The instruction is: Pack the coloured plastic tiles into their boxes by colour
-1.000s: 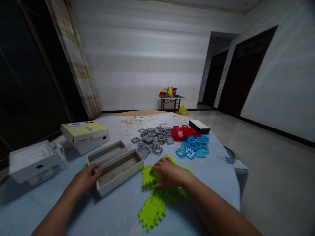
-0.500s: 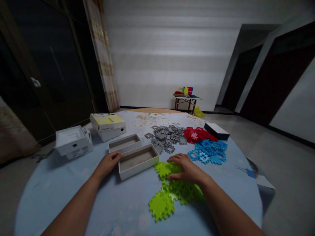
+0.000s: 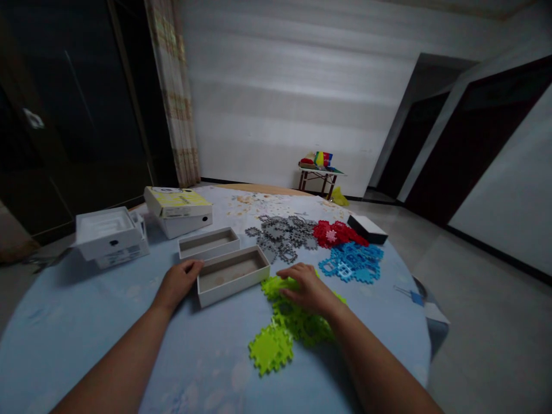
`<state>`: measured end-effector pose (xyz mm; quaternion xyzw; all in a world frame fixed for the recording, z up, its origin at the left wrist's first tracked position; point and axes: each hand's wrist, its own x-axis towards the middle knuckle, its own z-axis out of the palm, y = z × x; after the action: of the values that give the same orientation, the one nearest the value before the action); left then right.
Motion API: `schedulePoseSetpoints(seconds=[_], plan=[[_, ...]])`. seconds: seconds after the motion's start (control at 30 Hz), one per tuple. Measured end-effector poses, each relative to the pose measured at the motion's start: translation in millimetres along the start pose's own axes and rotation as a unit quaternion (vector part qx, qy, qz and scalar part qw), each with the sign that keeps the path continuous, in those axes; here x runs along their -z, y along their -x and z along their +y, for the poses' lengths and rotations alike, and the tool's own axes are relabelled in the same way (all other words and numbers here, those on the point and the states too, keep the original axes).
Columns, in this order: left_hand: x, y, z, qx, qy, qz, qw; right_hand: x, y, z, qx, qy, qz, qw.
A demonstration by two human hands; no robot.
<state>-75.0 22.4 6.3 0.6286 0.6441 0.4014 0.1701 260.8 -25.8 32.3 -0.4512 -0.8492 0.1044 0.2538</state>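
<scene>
My left hand [image 3: 176, 284] rests at the left end of a shallow white cardboard box [image 3: 235, 286], its curled fingers and thumb against the box's corner. The box lies open side up, and its greyish-brown inside holds nothing. My right hand [image 3: 308, 287] reaches over a pile of lime-green plastic gear pieces [image 3: 297, 322]. Its fingers are bent and the thumb stands apart from them, over the pile's upper left part. Whether the fingertips touch a piece I cannot tell. At the pile's lower left, a round green piece [image 3: 266, 349] lies on the tablecloth.
Behind the front box stands a second shallow box [image 3: 209, 246]. Grey gear pieces [image 3: 284, 233], red ones [image 3: 338, 233] and blue ones [image 3: 356, 263] lie in piles. A black-and-white box [image 3: 368, 229] sits at right, a yellow-and-white box [image 3: 179, 210] and white boxes [image 3: 112, 238] at left.
The view has turned, so everything sits farther left in it. My right thumb and fingers have come closer together over the green pieces. My left hand stays at the box's corner.
</scene>
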Motion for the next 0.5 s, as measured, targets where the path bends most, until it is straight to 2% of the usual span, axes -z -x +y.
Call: schedulePoseSetpoints(seconds=[0.1,0.17,0.37,0.43,0.5], plan=[[0.9,-2.1,0.2,-0.001,0.000,-0.001,1.000,7.9,0.6,4.9,-0.016,-0.044,0.051,0.998],[1.1,-3.4,0.0,-0.001,-0.002,0.000,1.000,10.4,0.8,4.8,-0.025,-0.040,0.055,0.997],[3.6,-4.5,2.7,0.008,-0.034,0.030,0.999,-1.8,-2.7,-3.4,-0.008,0.042,-0.042,0.998],[7.8,-1.0,11.9,-0.011,-0.082,0.076,0.994,-6.6,-4.7,-4.3,-0.008,0.056,-0.065,0.996],[12.1,6.4,28.6,-0.067,-0.137,0.131,0.980,-8.5,-6.2,-3.9,-0.014,0.057,-0.071,0.996]])
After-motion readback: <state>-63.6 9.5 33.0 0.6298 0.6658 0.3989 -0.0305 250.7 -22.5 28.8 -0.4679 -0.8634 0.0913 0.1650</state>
